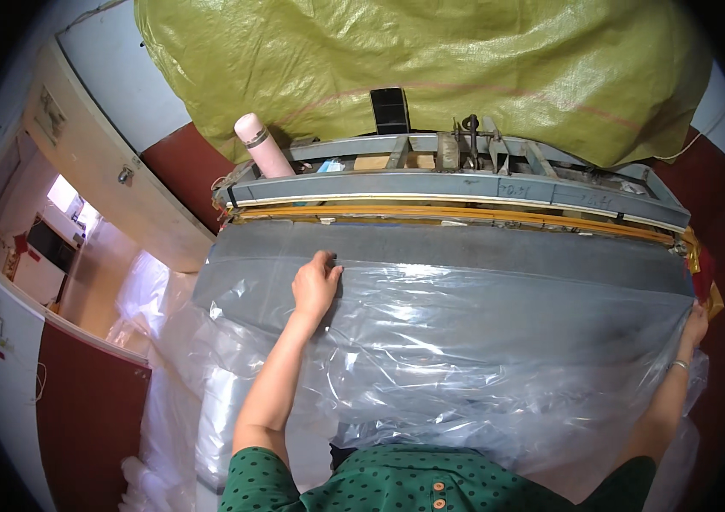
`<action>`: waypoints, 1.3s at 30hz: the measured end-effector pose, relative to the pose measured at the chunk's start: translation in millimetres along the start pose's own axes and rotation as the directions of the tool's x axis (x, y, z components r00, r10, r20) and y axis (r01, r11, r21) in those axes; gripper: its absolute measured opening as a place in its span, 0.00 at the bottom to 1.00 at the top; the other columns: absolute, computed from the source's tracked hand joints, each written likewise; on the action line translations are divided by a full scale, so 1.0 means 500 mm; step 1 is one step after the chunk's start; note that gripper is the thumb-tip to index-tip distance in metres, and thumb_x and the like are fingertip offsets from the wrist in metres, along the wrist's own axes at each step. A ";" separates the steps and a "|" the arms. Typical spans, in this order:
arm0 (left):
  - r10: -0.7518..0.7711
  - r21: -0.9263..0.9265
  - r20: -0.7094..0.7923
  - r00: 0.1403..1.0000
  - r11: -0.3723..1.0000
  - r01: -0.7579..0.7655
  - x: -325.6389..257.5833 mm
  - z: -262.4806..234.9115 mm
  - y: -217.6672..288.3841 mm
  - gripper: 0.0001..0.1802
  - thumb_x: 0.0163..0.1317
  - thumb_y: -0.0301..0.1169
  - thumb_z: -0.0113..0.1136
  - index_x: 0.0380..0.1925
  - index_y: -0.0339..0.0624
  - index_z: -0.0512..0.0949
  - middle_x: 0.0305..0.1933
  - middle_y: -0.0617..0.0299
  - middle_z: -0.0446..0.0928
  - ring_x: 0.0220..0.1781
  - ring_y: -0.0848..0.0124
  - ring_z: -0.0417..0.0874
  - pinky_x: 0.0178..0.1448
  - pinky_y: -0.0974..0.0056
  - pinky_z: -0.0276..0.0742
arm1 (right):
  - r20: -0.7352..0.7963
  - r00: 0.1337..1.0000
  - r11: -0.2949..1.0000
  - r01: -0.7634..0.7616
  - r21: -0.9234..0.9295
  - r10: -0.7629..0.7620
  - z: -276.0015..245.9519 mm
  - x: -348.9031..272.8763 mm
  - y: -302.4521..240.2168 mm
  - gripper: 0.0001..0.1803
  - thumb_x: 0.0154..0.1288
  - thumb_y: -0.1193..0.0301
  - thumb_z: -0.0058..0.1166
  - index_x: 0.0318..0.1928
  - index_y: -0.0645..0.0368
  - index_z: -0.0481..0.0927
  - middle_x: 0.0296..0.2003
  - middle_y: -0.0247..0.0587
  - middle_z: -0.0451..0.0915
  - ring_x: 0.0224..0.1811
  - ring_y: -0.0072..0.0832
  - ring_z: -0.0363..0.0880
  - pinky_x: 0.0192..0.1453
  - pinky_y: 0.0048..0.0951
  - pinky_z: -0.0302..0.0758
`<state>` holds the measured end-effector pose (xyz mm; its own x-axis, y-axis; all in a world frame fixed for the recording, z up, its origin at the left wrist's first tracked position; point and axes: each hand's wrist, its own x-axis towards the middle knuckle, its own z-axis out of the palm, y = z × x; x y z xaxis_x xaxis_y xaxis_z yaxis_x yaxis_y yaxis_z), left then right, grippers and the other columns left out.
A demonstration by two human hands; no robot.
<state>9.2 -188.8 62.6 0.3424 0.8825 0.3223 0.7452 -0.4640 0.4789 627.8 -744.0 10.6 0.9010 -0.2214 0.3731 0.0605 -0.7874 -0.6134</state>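
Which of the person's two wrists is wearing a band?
The right wrist, toward the right end of the clear plastic sheet: a thin, light band circles it. The left wrist is bare.

Film (439,341) I'm gripping: clear plastic, thin, super glossy, crinkly. Grey work surface (465,245) under it: smooth, pretty matt. Metal frame (379,185): dull, scuffed. Green sheet (439,51): woven-looking plastic, shiny, wrinkled. Pink flask (268,157): smooth. My shirt (405,482): matt cloth.

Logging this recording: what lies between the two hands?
Head view: clear plastic film over the grey surface spans from the left hand to the right hand.
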 end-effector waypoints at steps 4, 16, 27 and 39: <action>0.226 0.041 -0.046 0.973 0.974 -0.224 0.024 -0.008 -0.001 0.06 0.49 0.31 0.62 0.23 0.42 0.76 0.28 0.58 0.74 0.37 0.57 0.74 0.41 0.58 0.70 | -0.031 0.997 0.909 0.072 0.411 -0.065 0.008 0.079 0.099 0.19 0.59 0.58 0.53 0.38 0.64 0.80 0.33 0.39 0.80 0.37 0.23 0.75 0.43 0.26 0.69; -0.234 -0.471 -0.451 0.861 0.882 -0.007 0.241 0.097 -0.281 0.09 0.60 0.29 0.46 0.23 0.38 0.66 0.22 0.64 0.64 0.27 0.72 0.63 0.35 0.67 0.65 | -0.219 0.882 0.663 0.461 0.589 -0.418 0.228 -0.084 -0.231 0.08 0.61 0.70 0.52 0.30 0.62 0.71 0.24 0.34 0.73 0.29 0.22 0.70 0.39 0.25 0.69; -0.249 -0.666 -0.354 0.902 0.744 -0.056 0.325 0.122 -0.236 0.09 0.59 0.28 0.53 0.21 0.44 0.66 0.19 0.73 0.61 0.21 0.83 0.58 0.24 0.76 0.54 | -0.150 0.963 0.803 0.268 0.533 -0.222 0.234 -0.083 -0.306 0.10 0.58 0.69 0.55 0.29 0.61 0.69 0.20 0.33 0.74 0.23 0.22 0.71 0.31 0.24 0.70; -0.327 -0.611 -0.507 0.798 0.789 -0.065 0.301 0.091 -0.263 0.05 0.61 0.25 0.42 0.32 0.37 0.68 0.29 0.59 0.72 0.33 0.68 0.72 0.41 0.66 0.69 | 0.010 0.982 0.606 0.109 0.788 -0.190 0.235 -0.068 -0.289 0.02 0.59 0.75 0.47 0.32 0.58 0.68 0.18 0.32 0.71 0.17 0.17 0.68 0.19 0.20 0.67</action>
<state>-11.0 8.3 10.9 -0.2600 0.8172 0.5144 0.2161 -0.4700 0.8558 638.9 -555.3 4.7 0.8773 -0.0623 0.4758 0.4736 -0.0476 -0.8795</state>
